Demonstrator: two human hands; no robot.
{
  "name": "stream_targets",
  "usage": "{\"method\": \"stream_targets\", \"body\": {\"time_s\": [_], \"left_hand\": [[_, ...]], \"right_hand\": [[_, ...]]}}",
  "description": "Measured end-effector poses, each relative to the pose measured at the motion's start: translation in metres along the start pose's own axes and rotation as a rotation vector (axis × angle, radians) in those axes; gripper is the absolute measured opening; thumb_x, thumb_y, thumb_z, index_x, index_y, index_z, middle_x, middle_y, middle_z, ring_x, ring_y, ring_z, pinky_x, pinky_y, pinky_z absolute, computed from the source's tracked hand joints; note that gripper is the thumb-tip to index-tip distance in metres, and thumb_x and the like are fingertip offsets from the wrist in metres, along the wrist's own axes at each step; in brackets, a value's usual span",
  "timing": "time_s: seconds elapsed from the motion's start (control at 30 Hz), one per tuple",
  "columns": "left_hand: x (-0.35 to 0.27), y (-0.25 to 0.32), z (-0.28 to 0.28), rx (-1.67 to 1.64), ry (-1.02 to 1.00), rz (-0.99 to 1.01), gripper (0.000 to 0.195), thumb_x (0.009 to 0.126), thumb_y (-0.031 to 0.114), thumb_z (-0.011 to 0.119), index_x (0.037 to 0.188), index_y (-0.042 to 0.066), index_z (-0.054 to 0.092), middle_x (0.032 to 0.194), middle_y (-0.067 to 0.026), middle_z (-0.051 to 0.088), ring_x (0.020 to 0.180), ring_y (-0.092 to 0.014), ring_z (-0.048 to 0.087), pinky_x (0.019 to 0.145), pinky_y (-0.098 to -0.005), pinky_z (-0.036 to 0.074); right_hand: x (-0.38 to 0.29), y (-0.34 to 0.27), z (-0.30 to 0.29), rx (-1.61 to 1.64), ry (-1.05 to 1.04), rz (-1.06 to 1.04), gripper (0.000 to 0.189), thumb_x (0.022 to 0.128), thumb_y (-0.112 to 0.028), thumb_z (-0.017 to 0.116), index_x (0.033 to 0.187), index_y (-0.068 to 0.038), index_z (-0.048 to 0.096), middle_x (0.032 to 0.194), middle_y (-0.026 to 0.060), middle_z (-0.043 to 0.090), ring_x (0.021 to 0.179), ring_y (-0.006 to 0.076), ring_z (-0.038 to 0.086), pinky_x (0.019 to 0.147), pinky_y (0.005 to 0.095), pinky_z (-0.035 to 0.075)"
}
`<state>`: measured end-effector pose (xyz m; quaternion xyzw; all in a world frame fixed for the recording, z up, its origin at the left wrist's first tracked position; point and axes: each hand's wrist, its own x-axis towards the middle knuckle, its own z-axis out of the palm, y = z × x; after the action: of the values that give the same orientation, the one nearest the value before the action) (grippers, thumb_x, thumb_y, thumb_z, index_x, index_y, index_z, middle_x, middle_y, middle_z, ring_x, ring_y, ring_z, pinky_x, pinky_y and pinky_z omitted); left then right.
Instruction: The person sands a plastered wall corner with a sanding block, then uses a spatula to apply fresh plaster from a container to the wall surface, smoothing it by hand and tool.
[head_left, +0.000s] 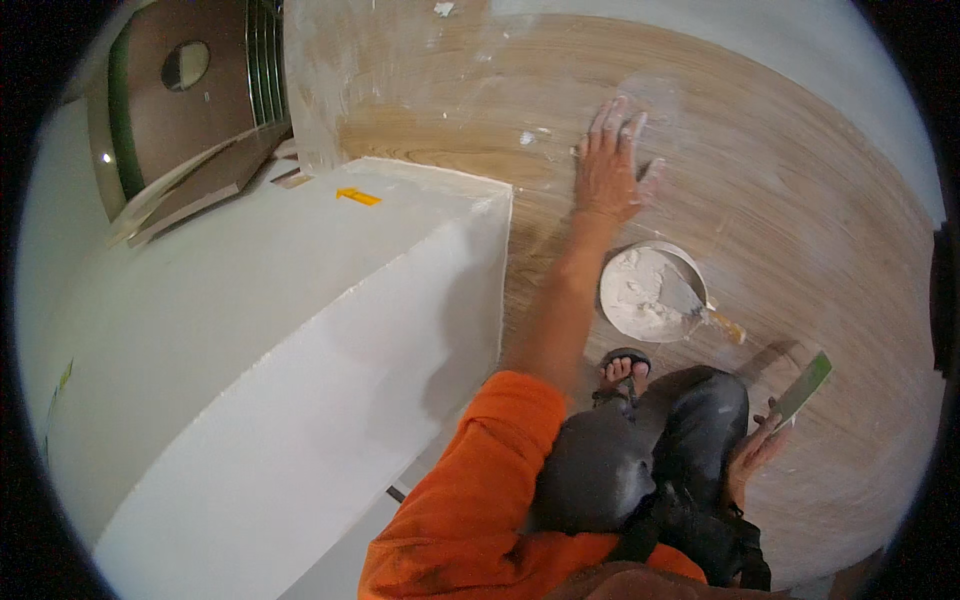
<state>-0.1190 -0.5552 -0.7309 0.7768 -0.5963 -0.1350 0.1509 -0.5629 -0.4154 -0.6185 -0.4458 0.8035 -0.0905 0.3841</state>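
My left hand (609, 161) is stretched out over the wood-grain floor (810, 247), palm down and fingers spread. White dust coats its fingers, and a pale smear (651, 94) marks the floor beside the fingertips. Between my left forearm and my right knee stands a round tub (637, 292) of white putty. A putty knife (724, 322) lies in it, blade in the putty and yellowish handle over the rim. Low on the right, beside my knee, my right hand (754, 454) grips a flat green-faced tool (804, 386); its exact kind is unclear.
A white plastered block (375, 337) with sharp edges rises close on my left, with orange tape (358, 196) on top. Boards (217, 180) lean beyond it. My sandalled foot (626, 367) is just below the tub. White specks (527, 138) dot the floor.
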Motion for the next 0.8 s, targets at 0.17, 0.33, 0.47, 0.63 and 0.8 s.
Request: {"method": "stream_targets", "body": {"time_s": [0.17,0.33,0.47,0.63,0.8], "left_hand": [[-0.043,-0.026,-0.034,0.430,-0.143,-0.108,0.072,0.084,0.039,0.073,0.142,0.005,0.049,0.143,-0.0193,0.050,0.140,-0.042,0.036,0.115,-0.0560,0.027],[-0.087,-0.065,-0.068,0.847,-0.357,-0.131,0.050,0.085,0.039,0.069,0.121,0.004,0.070,0.133,-0.0197,0.062,0.140,-0.039,0.040,0.121,-0.0551,0.018],[-0.084,-0.048,-0.081,0.936,-0.720,-0.179,0.044,0.097,0.030,0.049,0.125,0.002,0.068,0.143,-0.0208,0.055,0.145,-0.037,0.034,0.123,-0.0526,0.011],[-0.097,-0.061,-0.083,0.963,-0.666,-0.235,0.045,0.098,0.031,0.049,0.131,0.005,0.064,0.148,-0.0184,0.051,0.146,-0.035,0.035,0.124,-0.0508,0.010],[-0.111,-0.056,-0.088,0.906,-0.593,-0.145,0.043,0.097,0.025,0.052,0.134,0.006,0.061,0.146,-0.0172,0.053,0.144,-0.034,0.038,0.121,-0.0527,0.018]], "right_hand": [[-0.013,0.001,-0.008,0.089,0.025,-0.074,0.047,0.109,-0.035,0.036,0.132,0.002,0.054,0.123,0.0189,0.064,0.098,0.0287,0.060,0.084,0.0421,0.048],[-0.017,-0.002,-0.009,0.227,0.036,-0.104,0.049,0.110,-0.036,0.036,0.135,0.003,0.051,0.122,0.0211,0.063,0.102,0.0292,0.059,0.086,0.0415,0.047],[-0.019,-0.003,-0.015,0.270,0.062,-0.110,0.049,0.110,-0.034,0.035,0.137,0.004,0.049,0.123,0.0213,0.063,0.104,0.0294,0.059,0.086,0.0412,0.047],[-0.017,0.002,-0.015,0.288,0.036,-0.138,0.047,0.110,-0.031,0.035,0.138,0.004,0.048,0.123,0.0208,0.062,0.105,0.0304,0.059,0.087,0.0411,0.047],[-0.017,0.008,-0.018,0.260,0.006,-0.179,0.044,0.109,-0.030,0.037,0.137,0.002,0.049,0.122,0.0203,0.063,0.106,0.0305,0.060,0.087,0.0410,0.047]]}}
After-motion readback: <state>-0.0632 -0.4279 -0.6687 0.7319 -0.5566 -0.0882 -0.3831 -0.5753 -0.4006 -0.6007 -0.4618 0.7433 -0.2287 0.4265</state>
